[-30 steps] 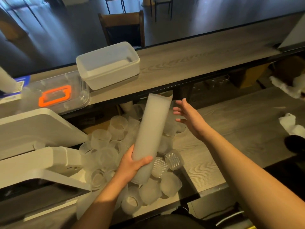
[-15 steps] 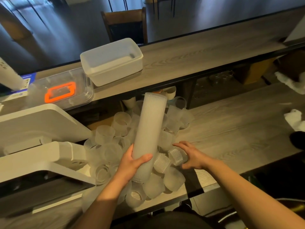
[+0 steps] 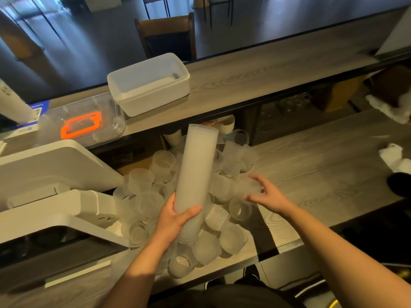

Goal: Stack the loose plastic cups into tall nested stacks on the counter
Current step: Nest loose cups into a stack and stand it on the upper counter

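A tall nested stack of frosted plastic cups (image 3: 195, 170) leans up from a heap of several loose cups (image 3: 142, 181) on the grey wooden counter (image 3: 322, 174). My left hand (image 3: 175, 221) grips the stack near its lower end, thumb across the front. To the right of the stack, my right hand (image 3: 271, 196) holds one loose cup (image 3: 245, 186) just above the heap. That cup is blurred. More loose cups lie on their sides around and under the stack's base, which is hidden among them.
A white tub (image 3: 149, 83) and a clear lidded box with an orange handle (image 3: 82, 125) sit on the raised shelf (image 3: 266, 70) behind. A white machine (image 3: 44, 165) borders the heap on the left. White cloths (image 3: 393, 156) lie at the far right.
My right hand came down from near the stack's top to the heap, took hold of a loose cup and lifted it. My left hand kept its grip on the stack.
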Action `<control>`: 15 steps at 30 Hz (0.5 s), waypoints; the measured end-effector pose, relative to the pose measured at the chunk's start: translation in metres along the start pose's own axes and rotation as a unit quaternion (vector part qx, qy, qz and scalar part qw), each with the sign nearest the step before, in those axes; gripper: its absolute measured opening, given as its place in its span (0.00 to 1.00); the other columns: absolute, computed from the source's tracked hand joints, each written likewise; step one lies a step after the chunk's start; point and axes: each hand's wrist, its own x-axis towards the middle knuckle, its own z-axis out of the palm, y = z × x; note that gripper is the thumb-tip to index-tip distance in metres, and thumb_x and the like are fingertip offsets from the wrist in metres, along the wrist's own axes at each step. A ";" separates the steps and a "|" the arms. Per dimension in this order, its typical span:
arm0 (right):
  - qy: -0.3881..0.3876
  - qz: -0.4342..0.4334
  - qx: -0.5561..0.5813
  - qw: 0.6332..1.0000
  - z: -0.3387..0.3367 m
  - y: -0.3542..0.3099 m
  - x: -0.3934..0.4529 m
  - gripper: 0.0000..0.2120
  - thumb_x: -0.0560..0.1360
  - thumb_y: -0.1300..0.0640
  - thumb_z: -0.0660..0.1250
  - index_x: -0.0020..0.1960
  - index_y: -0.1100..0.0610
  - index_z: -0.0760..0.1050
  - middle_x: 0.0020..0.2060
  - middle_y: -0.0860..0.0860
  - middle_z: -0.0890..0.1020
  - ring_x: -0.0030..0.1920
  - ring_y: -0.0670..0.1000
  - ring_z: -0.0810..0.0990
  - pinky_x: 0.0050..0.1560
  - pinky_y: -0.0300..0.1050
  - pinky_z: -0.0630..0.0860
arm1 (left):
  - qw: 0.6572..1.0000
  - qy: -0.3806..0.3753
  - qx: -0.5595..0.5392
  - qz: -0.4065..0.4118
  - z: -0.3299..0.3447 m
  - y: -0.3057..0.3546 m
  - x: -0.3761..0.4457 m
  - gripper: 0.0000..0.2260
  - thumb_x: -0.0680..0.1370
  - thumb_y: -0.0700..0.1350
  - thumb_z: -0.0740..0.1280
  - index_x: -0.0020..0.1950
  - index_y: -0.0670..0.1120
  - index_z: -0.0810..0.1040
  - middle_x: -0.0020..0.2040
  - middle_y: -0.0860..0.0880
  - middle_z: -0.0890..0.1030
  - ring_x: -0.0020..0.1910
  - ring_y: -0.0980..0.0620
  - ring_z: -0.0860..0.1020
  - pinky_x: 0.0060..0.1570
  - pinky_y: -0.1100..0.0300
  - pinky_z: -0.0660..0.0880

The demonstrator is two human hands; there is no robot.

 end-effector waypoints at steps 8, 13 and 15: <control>0.056 -0.015 0.245 0.968 -0.042 -0.083 0.002 0.32 0.66 0.44 0.80 0.64 0.52 0.70 0.61 0.55 0.77 0.58 0.54 0.81 0.53 0.44 0.79 | 0.996 -0.004 0.076 0.035 0.007 0.007 0.001 0.37 0.55 0.66 0.76 0.61 0.59 0.71 0.57 0.55 0.78 0.53 0.56 0.79 0.44 0.62 0.77; 0.087 -0.085 0.282 0.952 -0.068 -0.128 0.007 0.28 0.76 0.43 0.69 0.72 0.50 0.66 0.61 0.51 0.77 0.60 0.51 0.80 0.57 0.48 0.80 | 0.988 -0.021 0.143 0.052 0.008 0.004 0.003 0.42 0.56 0.68 0.76 0.66 0.54 0.71 0.57 0.55 0.77 0.53 0.56 0.78 0.44 0.61 0.78; 0.123 -0.091 0.267 0.951 -0.072 -0.140 0.010 0.29 0.78 0.46 0.68 0.75 0.51 0.62 0.58 0.48 0.78 0.58 0.49 0.81 0.58 0.49 0.80 | 0.986 -0.023 0.155 0.059 0.009 0.006 0.003 0.43 0.56 0.69 0.76 0.67 0.54 0.71 0.57 0.55 0.77 0.53 0.57 0.78 0.43 0.64 0.76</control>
